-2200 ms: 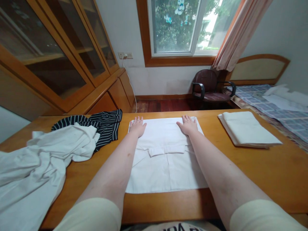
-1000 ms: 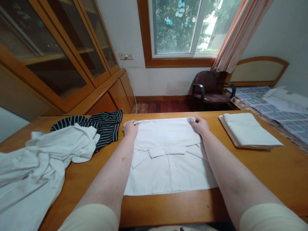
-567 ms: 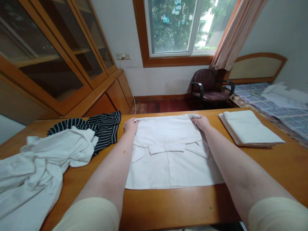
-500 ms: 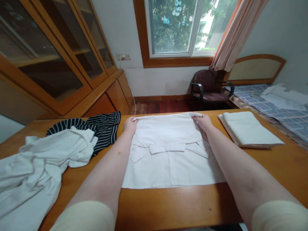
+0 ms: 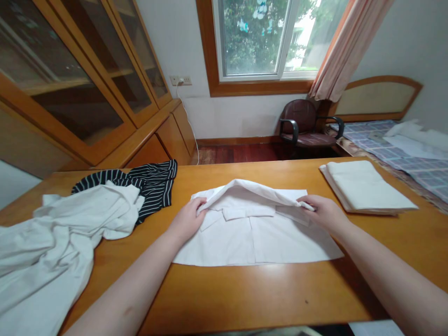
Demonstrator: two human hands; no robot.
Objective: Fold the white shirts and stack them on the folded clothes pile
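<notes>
The left hand [image 5: 187, 219] and right hand [image 5: 326, 213] pinch a raised edge of the white garment [image 5: 231, 238], probably a belted coat, on the wooden table [image 5: 245, 298]; uneven pulling could crease its bowed layer.

The white folded garment [image 5: 257, 233] is matt, smooth cloth. The long orange-brown wooden desk [image 5: 224, 296] looks smooth and glossy.

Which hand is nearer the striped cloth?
Left. The left hand is to the right of the striped cloth, not touching it; the right hand is farther, beyond the middle white cloth both hands grip.
</notes>
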